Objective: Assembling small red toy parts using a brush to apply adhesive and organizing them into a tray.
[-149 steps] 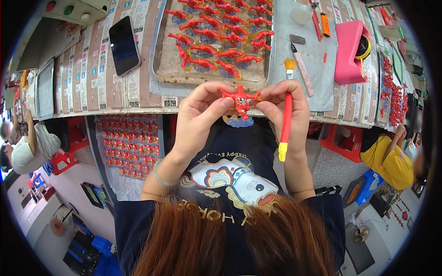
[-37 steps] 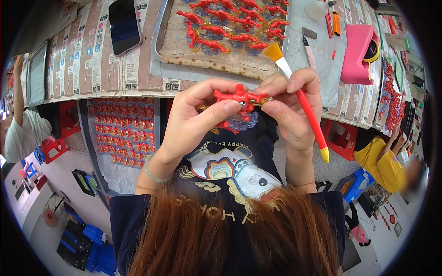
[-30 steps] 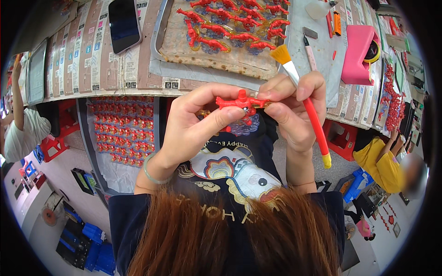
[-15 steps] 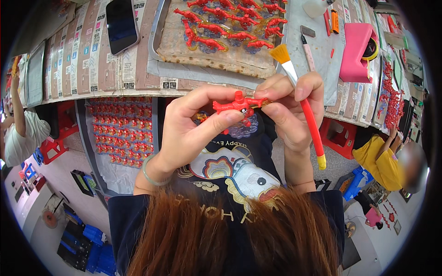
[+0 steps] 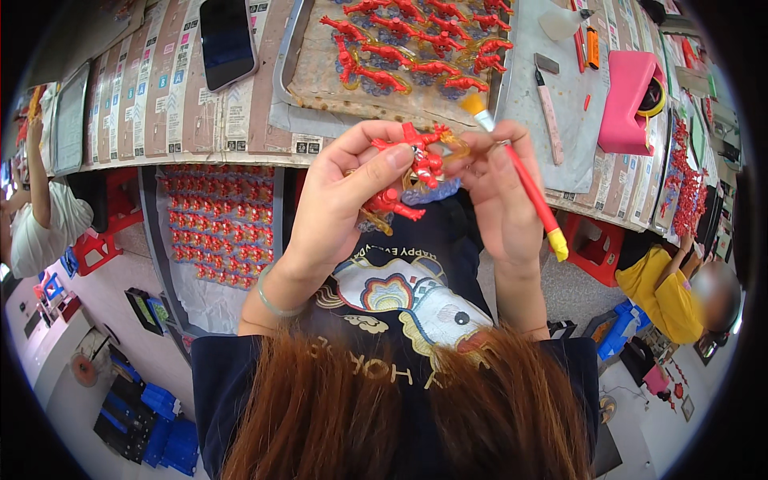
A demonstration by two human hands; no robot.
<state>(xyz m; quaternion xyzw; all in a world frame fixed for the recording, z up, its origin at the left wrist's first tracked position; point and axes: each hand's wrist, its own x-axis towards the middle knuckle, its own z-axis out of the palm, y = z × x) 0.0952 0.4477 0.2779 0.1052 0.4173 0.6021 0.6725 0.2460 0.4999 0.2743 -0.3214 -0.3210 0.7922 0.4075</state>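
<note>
My left hand [image 5: 330, 200] is closed on a small red figurine [image 5: 425, 160], which has a translucent purple base [image 5: 432, 192] and a clear yellow part at its side. Lower in the same hand, by the palm, sits a second red figurine [image 5: 392, 203]. A paintbrush [image 5: 530, 188] with a red handle, yellow end and golden bristles is gripped in my right hand [image 5: 510, 210], bristles pointing up and away from me. The right fingertips are close against the yellow part of the first figurine; blur hides whether they touch it.
Beyond my hands, a metal tray [image 5: 298, 48] holds rows of red figurines. A phone [image 5: 227, 42] lies left of it; a pen [image 5: 548, 112], an orange marker [image 5: 593, 48] and a pink tape dispenser [image 5: 620, 120] lie right. More figurines fill a lower tray [image 5: 156, 240]. A person in yellow [image 5: 660, 292] sits right.
The figurine is tilted round in my left hand, showing its purple base and the second figurine more plainly. My right hand has shifted slightly, and the brush's bristles have moved left and lower.
</note>
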